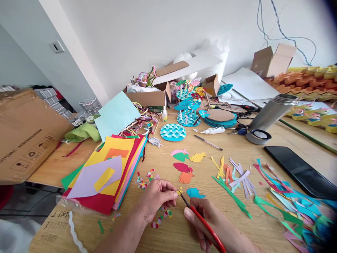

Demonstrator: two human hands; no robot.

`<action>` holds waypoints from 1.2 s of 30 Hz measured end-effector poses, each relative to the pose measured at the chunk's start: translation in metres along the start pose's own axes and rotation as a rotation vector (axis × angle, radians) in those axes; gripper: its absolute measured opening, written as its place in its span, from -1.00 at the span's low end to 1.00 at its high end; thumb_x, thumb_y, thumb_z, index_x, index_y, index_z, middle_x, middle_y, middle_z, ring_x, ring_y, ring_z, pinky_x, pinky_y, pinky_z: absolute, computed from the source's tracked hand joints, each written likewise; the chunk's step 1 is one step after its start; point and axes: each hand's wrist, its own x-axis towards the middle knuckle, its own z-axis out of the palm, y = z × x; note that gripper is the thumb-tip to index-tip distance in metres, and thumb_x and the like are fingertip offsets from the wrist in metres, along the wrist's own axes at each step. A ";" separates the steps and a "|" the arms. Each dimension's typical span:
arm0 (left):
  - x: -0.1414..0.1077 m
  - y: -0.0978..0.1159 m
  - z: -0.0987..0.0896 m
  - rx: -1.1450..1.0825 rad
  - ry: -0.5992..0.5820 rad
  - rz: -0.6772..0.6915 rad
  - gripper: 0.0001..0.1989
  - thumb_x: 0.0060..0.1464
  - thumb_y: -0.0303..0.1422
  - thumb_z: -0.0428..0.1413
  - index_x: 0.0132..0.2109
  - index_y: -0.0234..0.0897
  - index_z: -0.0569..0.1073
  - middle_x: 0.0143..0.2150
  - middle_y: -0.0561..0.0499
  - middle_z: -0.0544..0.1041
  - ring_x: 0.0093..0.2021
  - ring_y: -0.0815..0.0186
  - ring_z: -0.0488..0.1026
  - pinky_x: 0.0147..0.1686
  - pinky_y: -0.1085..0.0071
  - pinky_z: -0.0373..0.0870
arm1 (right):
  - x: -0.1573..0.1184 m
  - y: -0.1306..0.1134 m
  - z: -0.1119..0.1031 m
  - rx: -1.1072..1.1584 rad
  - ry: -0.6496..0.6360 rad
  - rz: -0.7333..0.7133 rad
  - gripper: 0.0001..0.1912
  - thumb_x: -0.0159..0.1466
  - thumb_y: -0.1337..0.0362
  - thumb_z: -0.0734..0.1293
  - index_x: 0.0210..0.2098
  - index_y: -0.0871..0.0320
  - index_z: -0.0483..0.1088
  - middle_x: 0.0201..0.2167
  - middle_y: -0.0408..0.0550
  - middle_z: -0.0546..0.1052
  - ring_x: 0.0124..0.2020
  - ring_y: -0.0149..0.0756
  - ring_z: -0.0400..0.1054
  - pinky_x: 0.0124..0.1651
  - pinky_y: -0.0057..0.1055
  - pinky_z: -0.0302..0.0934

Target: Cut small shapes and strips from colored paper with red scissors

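Low over the wooden table, my left hand [158, 196] pinches a tiny scrap of yellow paper [179, 192] between thumb and fingertips. My right hand [207, 218] grips red-handled scissors [204, 224], their blade tips right at the scrap. Just beyond lie paper fish: a blue fish [195, 193], an orange fish [185, 177], a dark pink fish [181, 167], a yellow fish [198, 157] and a green fish [181, 156] overlapping a pink one. Small coloured paper dots [165, 213] are partly hidden under my left hand.
Coloured paper sheets [86, 175] are stacked at left. Paper strips [231, 196] and a black phone [297, 172] lie at right. Farther back are a wavy blue disc [173, 132], a glue bottle [214, 130], a pen [207, 142] and a steel flask [273, 112].
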 end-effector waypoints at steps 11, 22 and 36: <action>0.001 -0.001 -0.001 0.007 -0.006 -0.007 -0.84 -0.16 -0.34 0.20 -0.41 -0.36 0.44 -0.62 0.07 0.47 -0.63 0.48 0.29 -0.60 0.54 0.11 | -0.001 -0.002 -0.001 -0.008 -0.003 0.003 -0.42 0.03 -0.30 0.23 -0.45 0.09 0.05 -0.85 -0.36 0.27 -0.84 -0.57 0.14 -0.77 -0.66 -0.04; 0.001 0.000 0.000 0.004 0.000 -0.023 -0.83 -0.18 -0.34 0.20 -0.42 -0.36 0.44 -0.63 0.07 0.46 -0.63 0.48 0.29 -0.61 0.53 0.10 | -0.002 -0.006 0.000 -0.037 0.000 0.024 -0.38 0.00 -0.35 0.19 -0.46 0.10 0.04 -0.86 -0.38 0.24 -0.83 -0.59 0.12 -0.77 -0.66 -0.05; 0.001 -0.001 0.001 0.006 0.003 -0.028 -0.82 -0.18 -0.33 0.21 -0.41 -0.36 0.44 -0.63 0.07 0.46 -0.64 0.48 0.28 -0.61 0.53 0.09 | -0.001 0.001 -0.002 -0.032 -0.001 -0.006 -0.46 0.07 -0.24 0.26 -0.48 0.10 0.06 -0.88 -0.39 0.23 -0.86 -0.59 0.10 -0.80 -0.68 -0.11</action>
